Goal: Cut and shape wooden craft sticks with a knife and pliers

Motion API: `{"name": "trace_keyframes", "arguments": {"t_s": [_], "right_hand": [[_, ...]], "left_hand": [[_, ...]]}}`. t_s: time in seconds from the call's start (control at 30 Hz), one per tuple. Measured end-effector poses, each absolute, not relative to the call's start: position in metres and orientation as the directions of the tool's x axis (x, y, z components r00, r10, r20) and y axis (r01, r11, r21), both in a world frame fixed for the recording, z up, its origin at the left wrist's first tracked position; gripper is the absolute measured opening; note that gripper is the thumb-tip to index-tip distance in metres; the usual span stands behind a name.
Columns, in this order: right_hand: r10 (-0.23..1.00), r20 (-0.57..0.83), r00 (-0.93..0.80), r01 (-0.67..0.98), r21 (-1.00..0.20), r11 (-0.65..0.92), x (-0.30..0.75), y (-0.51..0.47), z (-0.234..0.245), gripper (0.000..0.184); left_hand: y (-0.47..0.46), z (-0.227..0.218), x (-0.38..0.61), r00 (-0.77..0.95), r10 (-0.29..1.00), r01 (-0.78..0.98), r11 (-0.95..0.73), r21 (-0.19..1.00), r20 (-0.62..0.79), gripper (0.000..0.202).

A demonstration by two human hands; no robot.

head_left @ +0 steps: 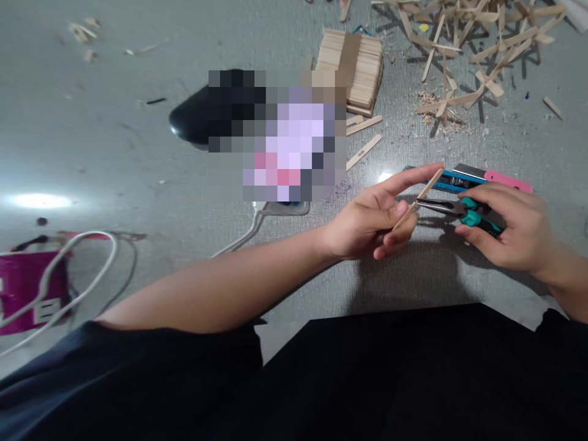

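Observation:
My left hand (379,217) pinches a thin wooden stick (425,191) between thumb and fingers, its index finger stretched along it. My right hand (509,229) is closed round the teal handles of small pliers (459,211). The pliers' dark jaws meet the stick near its middle. Both hands hover low over the grey floor, just beyond my dark-clothed lap.
A blue and pink utility knife (487,179) lies behind my right hand. A bundle of sticks (356,64) and loose sticks (364,151) lie farther back, glued stick frames (478,43) at top right. A white cable (68,288) and a magenta box (27,288) sit at left.

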State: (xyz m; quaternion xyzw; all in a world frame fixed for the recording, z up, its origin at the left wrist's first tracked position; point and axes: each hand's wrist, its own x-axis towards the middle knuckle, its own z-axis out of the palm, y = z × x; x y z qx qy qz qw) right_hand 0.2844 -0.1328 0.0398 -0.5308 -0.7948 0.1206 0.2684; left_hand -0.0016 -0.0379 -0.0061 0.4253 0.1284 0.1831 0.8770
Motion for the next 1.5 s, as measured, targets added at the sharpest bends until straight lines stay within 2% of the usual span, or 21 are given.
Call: {"name": "trace_keyframes", "arguments": {"t_s": [0.13,0.23,0.43,0.53,0.63,0.8,0.93,1.1,1.17,1.37,1.5], "right_hand": [[0.903,0.307,-0.300,0.767,-0.486,0.420,0.284,-0.132,0.041,0.033],[0.902,0.309,-0.303,0.780,-0.464,0.421,0.285,-0.131,0.042,0.036],[0.902,0.339,-0.268,0.837,-0.381,0.393,0.291,-0.130,0.045,0.044],[0.900,0.343,-0.271,0.845,-0.362,0.392,0.291,-0.129,0.047,0.043],[0.890,0.348,-0.293,0.861,-0.308,0.404,0.290,-0.129,0.046,0.042],[0.879,0.342,-0.333,0.868,-0.252,0.427,0.292,-0.130,0.041,0.045],[0.886,0.315,-0.339,0.888,-0.204,0.412,0.291,-0.131,0.040,0.048],[0.854,0.292,-0.432,0.865,-0.135,0.483,0.276,-0.136,0.041,0.044],[0.869,0.242,-0.431,0.876,-0.117,0.467,0.267,-0.140,0.039,0.043],[0.898,0.179,-0.403,0.876,-0.208,0.435,0.251,-0.148,0.037,0.035],[0.860,0.326,-0.392,0.814,-0.314,0.489,0.259,-0.135,0.039,0.027]], "left_hand": [[-0.037,0.000,-0.003,0.938,0.331,-0.186,0.726,0.662,-0.100,0.076],[-0.035,0.003,-0.003,0.939,0.320,-0.183,0.775,0.605,-0.126,0.070],[-0.031,0.003,-0.002,0.919,0.375,-0.222,0.750,0.623,-0.124,0.054],[-0.029,0.002,-0.003,0.907,0.398,-0.221,0.726,0.651,-0.135,0.053],[-0.029,-0.001,-0.004,0.894,0.431,-0.222,0.660,0.718,-0.120,0.061],[-0.035,-0.009,-0.002,0.768,0.638,-0.213,0.328,0.920,-0.050,0.078],[-0.046,-0.008,0.000,0.689,0.724,-0.199,0.233,0.952,-0.033,0.075],[-0.052,-0.007,0.000,0.595,0.803,-0.198,0.146,0.969,0.000,0.070],[-0.051,-0.009,-0.002,0.546,0.838,-0.205,0.136,0.969,-0.002,0.070],[-0.045,-0.012,-0.009,0.513,0.858,-0.244,0.144,0.959,0.001,0.068],[-0.042,-0.010,-0.014,0.544,0.839,-0.263,0.151,0.953,0.017,0.063]]}}
